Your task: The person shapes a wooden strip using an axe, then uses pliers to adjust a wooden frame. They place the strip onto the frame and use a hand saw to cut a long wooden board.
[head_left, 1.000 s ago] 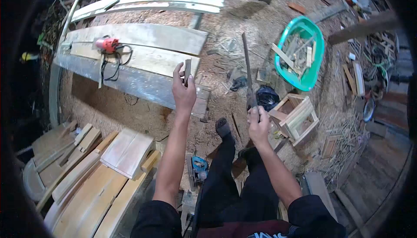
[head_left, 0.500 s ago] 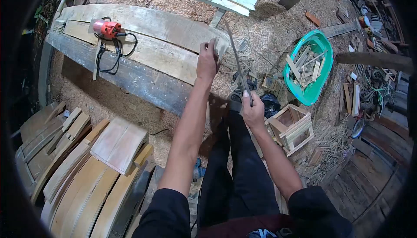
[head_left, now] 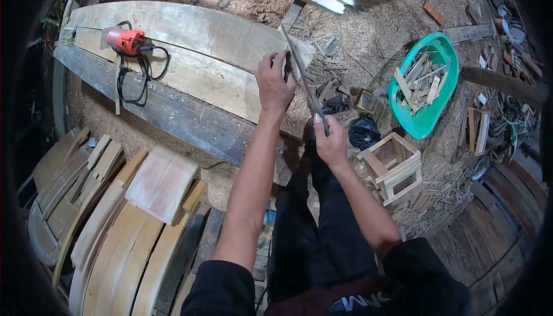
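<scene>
My right hand (head_left: 331,140) is closed round the lower end of a long, narrow, dark blade (head_left: 300,65), which looks like a machete or saw seen nearly edge-on. The blade points up and to the left, away from me. Beside its upper part, my left hand (head_left: 275,82) has its fingers curled against the thumb. Something small and greyish seems to be pinched there, too hidden to name. Behind the left hand, the end of a wide plank (head_left: 224,33) rests on the workbench.
A red power tool (head_left: 128,40) with a black cord lies on the planks at left. At right stand a green tub (head_left: 452,80) of wood scraps and a small wooden frame box (head_left: 397,169). Curved boards (head_left: 124,252) are stacked at lower left. Sawdust covers the floor.
My left hand has turned and come down slightly, with its fingers nearer the blade. The blade's tip has shifted left, and my right hand has moved slightly up and left. The view has shifted too.
</scene>
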A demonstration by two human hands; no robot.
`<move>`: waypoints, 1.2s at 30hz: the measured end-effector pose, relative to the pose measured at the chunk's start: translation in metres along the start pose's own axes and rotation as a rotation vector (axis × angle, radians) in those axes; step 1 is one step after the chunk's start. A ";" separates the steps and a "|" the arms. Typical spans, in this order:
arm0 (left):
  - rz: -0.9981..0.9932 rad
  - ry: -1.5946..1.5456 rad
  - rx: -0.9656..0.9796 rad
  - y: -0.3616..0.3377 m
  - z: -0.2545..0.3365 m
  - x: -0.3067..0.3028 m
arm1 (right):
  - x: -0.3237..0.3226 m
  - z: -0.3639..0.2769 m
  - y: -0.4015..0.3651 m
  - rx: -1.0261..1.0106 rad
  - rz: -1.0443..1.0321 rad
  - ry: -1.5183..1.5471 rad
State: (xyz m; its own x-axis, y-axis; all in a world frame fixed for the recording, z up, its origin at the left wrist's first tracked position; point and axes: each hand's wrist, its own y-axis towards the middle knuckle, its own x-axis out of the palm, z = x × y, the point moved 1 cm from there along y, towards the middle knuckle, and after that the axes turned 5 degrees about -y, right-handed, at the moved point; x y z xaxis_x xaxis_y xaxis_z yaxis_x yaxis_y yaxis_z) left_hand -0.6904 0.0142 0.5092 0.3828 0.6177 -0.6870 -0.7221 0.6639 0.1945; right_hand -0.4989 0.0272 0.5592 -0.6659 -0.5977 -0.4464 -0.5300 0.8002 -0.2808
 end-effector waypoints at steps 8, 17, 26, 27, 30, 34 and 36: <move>0.025 -0.013 0.034 -0.002 0.003 -0.003 | 0.001 -0.001 0.000 0.084 -0.021 -0.053; 0.054 -0.102 -0.011 0.002 0.003 -0.003 | -0.006 -0.001 -0.019 0.130 -0.056 -0.098; 0.018 -0.131 -0.075 0.002 -0.004 0.001 | 0.001 -0.002 -0.027 0.128 -0.012 -0.019; 0.047 -0.141 -0.077 0.002 -0.004 0.001 | 0.001 -0.003 -0.026 0.128 -0.013 -0.024; 0.098 -0.158 -0.073 0.001 -0.003 0.002 | 0.001 -0.002 -0.027 0.129 0.013 -0.005; 0.070 -0.131 -0.034 0.003 -0.005 0.001 | 0.005 -0.009 -0.017 0.114 0.076 0.028; 0.056 -0.094 -0.001 0.002 -0.004 0.001 | 0.008 -0.009 -0.008 0.132 0.067 -0.012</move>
State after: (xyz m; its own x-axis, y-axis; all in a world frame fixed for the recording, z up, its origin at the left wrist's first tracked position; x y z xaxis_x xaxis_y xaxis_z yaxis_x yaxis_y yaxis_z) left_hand -0.6938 0.0144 0.5064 0.3939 0.6909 -0.6062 -0.7445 0.6266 0.2304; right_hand -0.5048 0.0156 0.5651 -0.6907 -0.5424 -0.4783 -0.4103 0.8386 -0.3584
